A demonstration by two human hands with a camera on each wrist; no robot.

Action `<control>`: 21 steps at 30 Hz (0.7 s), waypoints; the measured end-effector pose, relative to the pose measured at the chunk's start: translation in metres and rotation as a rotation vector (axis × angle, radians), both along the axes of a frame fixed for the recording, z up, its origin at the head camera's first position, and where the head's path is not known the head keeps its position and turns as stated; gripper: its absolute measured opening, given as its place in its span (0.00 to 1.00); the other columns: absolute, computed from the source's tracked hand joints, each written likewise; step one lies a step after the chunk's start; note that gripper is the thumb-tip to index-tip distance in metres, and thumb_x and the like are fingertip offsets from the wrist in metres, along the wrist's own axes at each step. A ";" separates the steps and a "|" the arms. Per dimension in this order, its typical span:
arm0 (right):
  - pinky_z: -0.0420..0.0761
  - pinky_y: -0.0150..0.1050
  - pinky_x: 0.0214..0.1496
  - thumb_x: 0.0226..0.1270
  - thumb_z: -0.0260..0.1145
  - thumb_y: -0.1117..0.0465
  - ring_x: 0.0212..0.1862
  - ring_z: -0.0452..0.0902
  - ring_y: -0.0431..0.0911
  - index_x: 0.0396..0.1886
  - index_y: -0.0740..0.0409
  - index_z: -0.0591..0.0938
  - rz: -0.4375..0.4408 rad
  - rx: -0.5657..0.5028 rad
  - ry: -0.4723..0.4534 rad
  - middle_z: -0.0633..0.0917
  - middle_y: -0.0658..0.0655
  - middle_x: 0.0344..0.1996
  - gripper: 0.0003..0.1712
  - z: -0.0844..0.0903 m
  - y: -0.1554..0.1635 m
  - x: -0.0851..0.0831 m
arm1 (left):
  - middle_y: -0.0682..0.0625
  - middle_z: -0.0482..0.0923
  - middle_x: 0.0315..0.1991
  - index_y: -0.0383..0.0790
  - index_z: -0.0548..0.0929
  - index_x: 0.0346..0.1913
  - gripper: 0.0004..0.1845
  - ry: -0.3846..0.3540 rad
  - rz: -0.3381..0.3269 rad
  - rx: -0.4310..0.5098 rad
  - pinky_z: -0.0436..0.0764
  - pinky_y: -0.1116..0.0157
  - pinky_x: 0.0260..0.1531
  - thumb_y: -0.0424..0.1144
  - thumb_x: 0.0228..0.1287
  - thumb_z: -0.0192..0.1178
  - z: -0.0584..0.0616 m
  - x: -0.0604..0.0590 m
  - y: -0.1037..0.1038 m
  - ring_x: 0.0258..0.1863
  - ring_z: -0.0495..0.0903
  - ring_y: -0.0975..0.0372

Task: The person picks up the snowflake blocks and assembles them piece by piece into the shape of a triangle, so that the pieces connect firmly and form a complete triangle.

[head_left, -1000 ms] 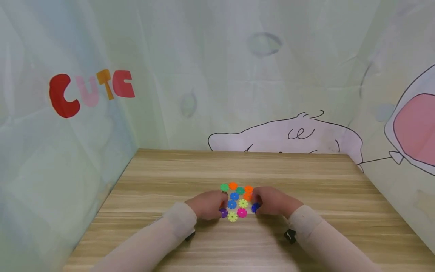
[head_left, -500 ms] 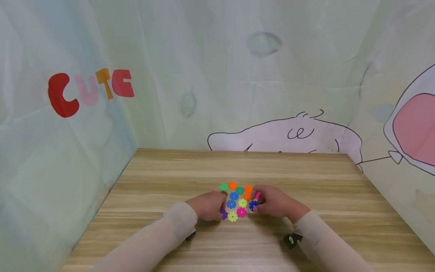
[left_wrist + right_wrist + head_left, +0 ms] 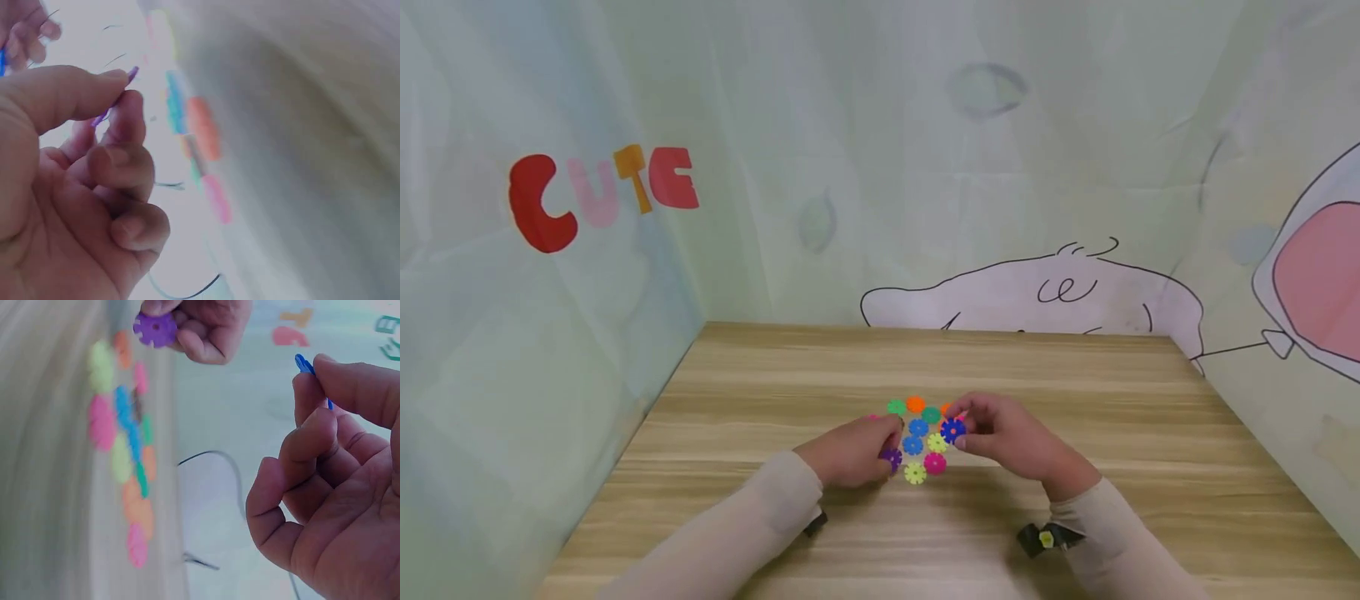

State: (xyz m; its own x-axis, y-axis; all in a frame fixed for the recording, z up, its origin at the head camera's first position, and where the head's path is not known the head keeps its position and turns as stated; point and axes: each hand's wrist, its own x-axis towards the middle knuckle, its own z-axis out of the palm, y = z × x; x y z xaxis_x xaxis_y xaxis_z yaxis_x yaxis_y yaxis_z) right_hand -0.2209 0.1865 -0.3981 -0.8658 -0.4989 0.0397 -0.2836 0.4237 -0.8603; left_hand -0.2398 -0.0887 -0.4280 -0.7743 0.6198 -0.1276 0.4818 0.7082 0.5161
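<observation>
My left hand pinches a purple notched plastic snowflake disc between thumb and finger. In the right wrist view that purple disc is held up off the table, its face toward the camera. My right hand pinches a dark blue snowflake disc by its edge, raised over the others. The left wrist view shows the purple disc edge-on. Between the hands lie more such discs: a pink one, a yellow-green one, a light blue one and several others, some partly hidden by the hands.
The wood-grain table bears the discs near its middle. Printed cloth walls stand along its back and sides. A black wrist strap hangs below the right sleeve, and another is at the left sleeve.
My right hand has lifted the dark blue disc from the right side of the group, moving it up and slightly left. My left hand has shifted slightly left with the purple disc.
</observation>
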 end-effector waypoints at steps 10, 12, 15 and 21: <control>0.85 0.31 0.42 0.71 0.69 0.72 0.38 0.80 0.43 0.59 0.69 0.79 0.011 -0.193 0.023 0.82 0.59 0.38 0.19 0.025 -0.007 0.015 | 0.51 0.79 0.38 0.43 0.74 0.50 0.11 0.000 0.103 0.455 0.81 0.67 0.35 0.31 0.74 0.64 0.036 0.018 -0.014 0.36 0.78 0.58; 0.86 0.32 0.44 0.71 0.69 0.71 0.39 0.81 0.45 0.59 0.68 0.80 0.002 -0.200 0.028 0.82 0.60 0.38 0.18 0.030 -0.008 0.016 | 0.50 0.80 0.39 0.43 0.74 0.51 0.11 0.003 0.125 0.528 0.82 0.67 0.37 0.31 0.74 0.64 0.042 0.022 -0.014 0.37 0.78 0.58; 0.87 0.33 0.45 0.70 0.71 0.70 0.39 0.82 0.46 0.58 0.67 0.81 -0.003 -0.213 0.037 0.82 0.61 0.39 0.18 0.038 -0.012 0.018 | 0.49 0.82 0.41 0.42 0.73 0.52 0.11 -0.003 0.145 0.624 0.83 0.67 0.39 0.30 0.75 0.62 0.047 0.028 -0.015 0.38 0.79 0.57; 0.88 0.36 0.45 0.70 0.71 0.71 0.39 0.82 0.46 0.55 0.68 0.81 0.024 -0.257 0.043 0.83 0.61 0.39 0.16 0.048 -0.020 0.024 | 0.47 0.85 0.42 0.41 0.72 0.53 0.13 0.037 0.163 0.765 0.83 0.67 0.38 0.28 0.74 0.62 0.053 0.044 -0.016 0.37 0.79 0.54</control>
State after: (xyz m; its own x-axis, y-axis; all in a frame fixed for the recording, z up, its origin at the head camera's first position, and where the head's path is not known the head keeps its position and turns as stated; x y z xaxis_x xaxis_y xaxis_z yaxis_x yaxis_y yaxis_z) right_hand -0.1968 0.1663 -0.3498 -0.8486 -0.4880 0.2044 -0.3298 0.1858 -0.9256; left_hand -0.1958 -0.1051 -0.3751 -0.8586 0.4031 0.3167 0.4286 0.2255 0.8749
